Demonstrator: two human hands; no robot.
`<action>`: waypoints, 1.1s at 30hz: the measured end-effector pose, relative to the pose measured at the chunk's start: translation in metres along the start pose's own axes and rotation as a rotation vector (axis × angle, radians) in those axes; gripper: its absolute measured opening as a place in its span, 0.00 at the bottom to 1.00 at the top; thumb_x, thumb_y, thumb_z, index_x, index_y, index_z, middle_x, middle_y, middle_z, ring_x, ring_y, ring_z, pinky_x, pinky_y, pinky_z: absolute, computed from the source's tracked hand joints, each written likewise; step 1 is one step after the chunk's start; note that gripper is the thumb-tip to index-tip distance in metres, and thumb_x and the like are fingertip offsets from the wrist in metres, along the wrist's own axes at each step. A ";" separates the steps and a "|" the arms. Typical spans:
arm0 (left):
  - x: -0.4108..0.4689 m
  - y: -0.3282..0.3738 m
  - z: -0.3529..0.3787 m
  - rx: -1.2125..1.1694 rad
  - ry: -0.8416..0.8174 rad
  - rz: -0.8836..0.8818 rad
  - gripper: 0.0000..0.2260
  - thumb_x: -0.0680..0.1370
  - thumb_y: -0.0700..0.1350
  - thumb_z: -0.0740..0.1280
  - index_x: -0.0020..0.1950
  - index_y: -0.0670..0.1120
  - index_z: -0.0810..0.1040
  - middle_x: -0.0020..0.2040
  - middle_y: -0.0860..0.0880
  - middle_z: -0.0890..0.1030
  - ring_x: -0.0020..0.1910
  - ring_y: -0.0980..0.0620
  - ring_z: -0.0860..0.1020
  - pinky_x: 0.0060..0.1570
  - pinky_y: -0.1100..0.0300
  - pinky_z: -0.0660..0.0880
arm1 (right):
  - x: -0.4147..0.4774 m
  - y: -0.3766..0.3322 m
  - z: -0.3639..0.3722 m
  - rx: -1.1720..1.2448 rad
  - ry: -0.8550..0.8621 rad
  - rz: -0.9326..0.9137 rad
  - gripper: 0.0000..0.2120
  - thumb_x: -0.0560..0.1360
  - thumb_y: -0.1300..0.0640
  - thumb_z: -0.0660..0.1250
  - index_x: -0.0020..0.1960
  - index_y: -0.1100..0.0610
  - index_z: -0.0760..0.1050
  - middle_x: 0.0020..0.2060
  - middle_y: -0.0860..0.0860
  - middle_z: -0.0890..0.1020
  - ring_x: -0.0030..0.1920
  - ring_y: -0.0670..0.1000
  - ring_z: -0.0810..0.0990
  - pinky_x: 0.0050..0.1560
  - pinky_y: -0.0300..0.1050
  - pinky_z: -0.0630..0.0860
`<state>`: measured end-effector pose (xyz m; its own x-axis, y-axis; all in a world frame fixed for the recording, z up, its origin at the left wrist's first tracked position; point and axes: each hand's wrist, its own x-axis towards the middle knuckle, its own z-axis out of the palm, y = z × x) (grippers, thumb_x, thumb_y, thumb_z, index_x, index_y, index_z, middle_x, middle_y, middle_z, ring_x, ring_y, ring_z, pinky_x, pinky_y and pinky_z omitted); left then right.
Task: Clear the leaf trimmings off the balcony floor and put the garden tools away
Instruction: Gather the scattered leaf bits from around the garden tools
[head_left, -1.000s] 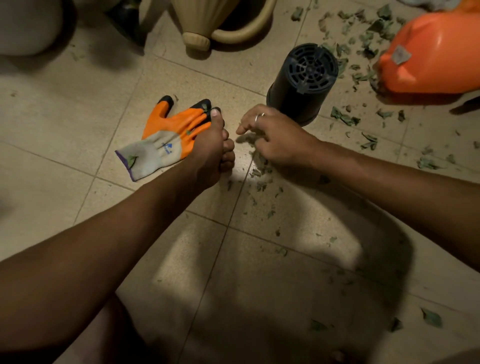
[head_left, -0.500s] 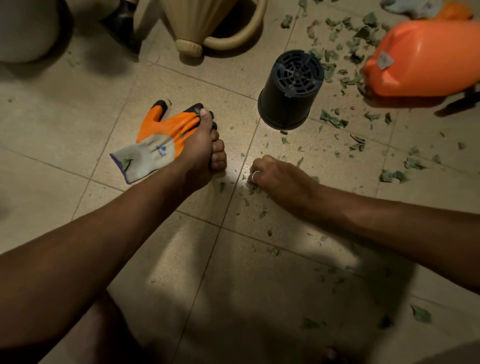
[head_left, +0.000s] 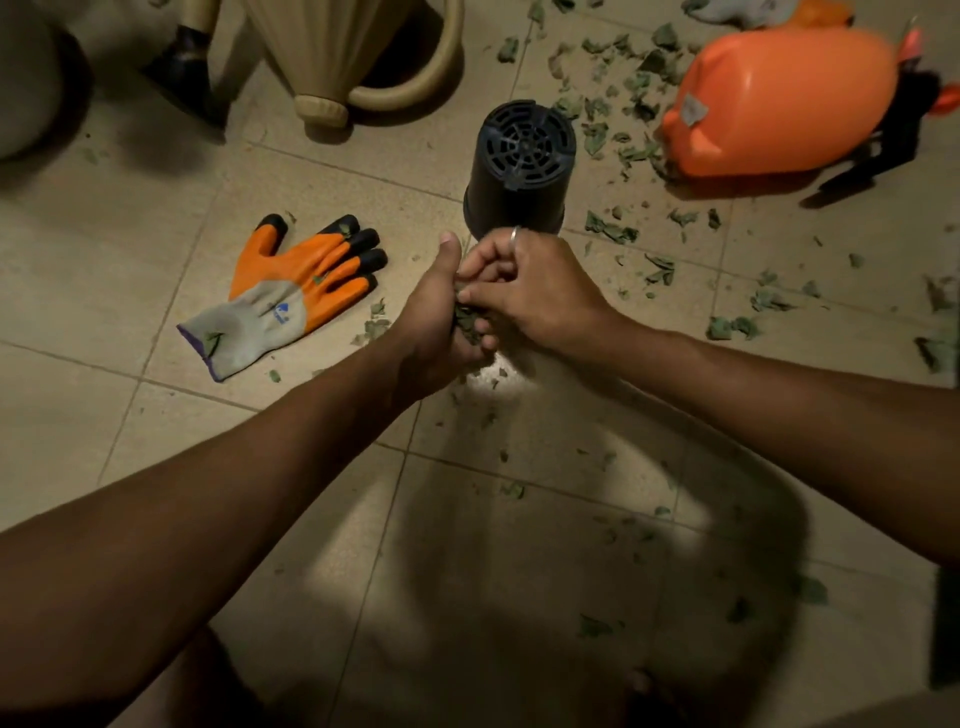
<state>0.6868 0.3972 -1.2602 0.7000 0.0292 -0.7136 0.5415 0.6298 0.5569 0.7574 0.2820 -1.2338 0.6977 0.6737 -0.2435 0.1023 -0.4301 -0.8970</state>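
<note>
Cupping upward, the left hand (head_left: 436, 322) has its thumb raised and its fingers curled halfway closed around a clump of leaf trimmings (head_left: 467, 323) lying in the palm. The right hand (head_left: 535, 296), with a ring on one finger, is turned palm down. Its fingertips are bunched together and pinch into the same clump. Both hands are held above the tiled floor (head_left: 130, 260). More trimmings lie scattered on the tiles beneath the hands and, more thickly, to the right. An orange-and-grey glove (head_left: 296, 296) lies flat to the left, apart from the hands. An upturned black pot (head_left: 514, 166) stands just beyond the fingers. An orange container (head_left: 779, 104) lies at upper right and a beige watering can (head_left: 353, 47) at the top.
</note>
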 end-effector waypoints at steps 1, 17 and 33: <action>0.001 -0.002 0.008 -0.017 0.007 -0.003 0.33 0.83 0.68 0.46 0.57 0.45 0.82 0.38 0.46 0.77 0.30 0.53 0.71 0.32 0.60 0.66 | -0.002 0.002 0.000 -0.103 0.010 -0.028 0.04 0.75 0.61 0.74 0.47 0.55 0.81 0.38 0.48 0.83 0.35 0.49 0.84 0.37 0.41 0.81; 0.018 -0.028 0.048 0.108 0.075 -0.061 0.26 0.81 0.70 0.54 0.34 0.52 0.63 0.29 0.52 0.59 0.27 0.54 0.56 0.28 0.62 0.52 | -0.010 0.075 -0.070 -0.506 0.280 0.057 0.22 0.76 0.49 0.68 0.68 0.53 0.75 0.67 0.51 0.69 0.69 0.52 0.66 0.71 0.51 0.70; 0.015 -0.027 0.039 0.046 0.193 -0.065 0.28 0.82 0.71 0.48 0.35 0.51 0.64 0.29 0.52 0.62 0.27 0.54 0.58 0.31 0.61 0.53 | -0.018 0.081 -0.048 -0.835 0.051 -0.044 0.10 0.74 0.57 0.63 0.48 0.59 0.82 0.45 0.53 0.82 0.46 0.54 0.81 0.44 0.50 0.79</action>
<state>0.7004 0.3506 -1.2696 0.5630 0.1412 -0.8143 0.6060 0.5995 0.5229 0.7868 0.2063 -1.2842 0.7099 0.6808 -0.1802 0.6075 -0.7214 -0.3325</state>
